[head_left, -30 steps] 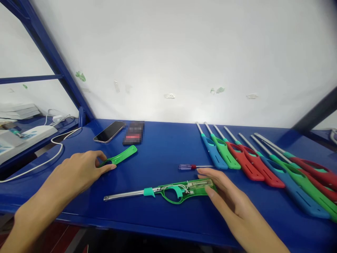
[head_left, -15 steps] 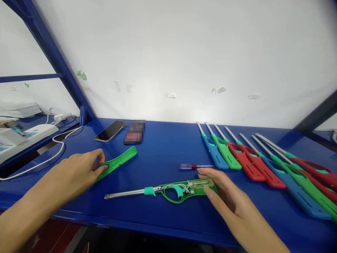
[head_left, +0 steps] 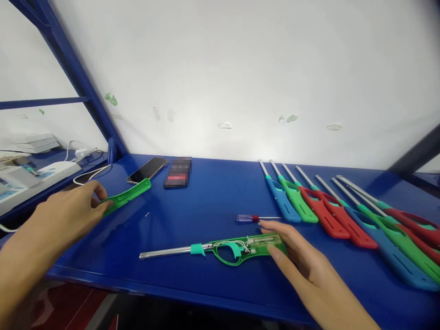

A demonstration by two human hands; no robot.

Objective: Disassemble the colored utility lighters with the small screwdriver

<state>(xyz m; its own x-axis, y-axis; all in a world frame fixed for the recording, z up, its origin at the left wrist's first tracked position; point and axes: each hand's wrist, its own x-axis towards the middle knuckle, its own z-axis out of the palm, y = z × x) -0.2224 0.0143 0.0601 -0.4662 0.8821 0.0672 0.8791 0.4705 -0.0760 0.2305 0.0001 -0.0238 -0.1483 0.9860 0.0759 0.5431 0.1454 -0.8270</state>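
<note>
My left hand (head_left: 74, 206) pinches the near end of a green handle half (head_left: 132, 195), held up at the left with its ribbed inside showing. In front of me lies an opened gas lighter (head_left: 237, 250) on the blue table. Its inner parts are bare: a clear fuel tank (head_left: 264, 240), white wires and a turquoise trigger (head_left: 235, 250), with the metal tube pointing left. My right hand (head_left: 305, 266) is curved round the lighter's handle end, thumb on the near side and fingers on the far side. Just beyond those fingertips lies a screwdriver (head_left: 247, 218) with a clear purple and red handle.
Several whole lighters (head_left: 332, 215) in blue, green and red lie in a row at the right. A phone (head_left: 147, 170) and a dark, partly blurred object (head_left: 178, 172) lie at the back left. A tiny screw-like piece (head_left: 147, 214) and a power strip (head_left: 58, 172) are also there.
My left hand has carried the green handle half to the left and slightly away, uncovering the tiny piece on the table. My right hand stays at the lighter.
</note>
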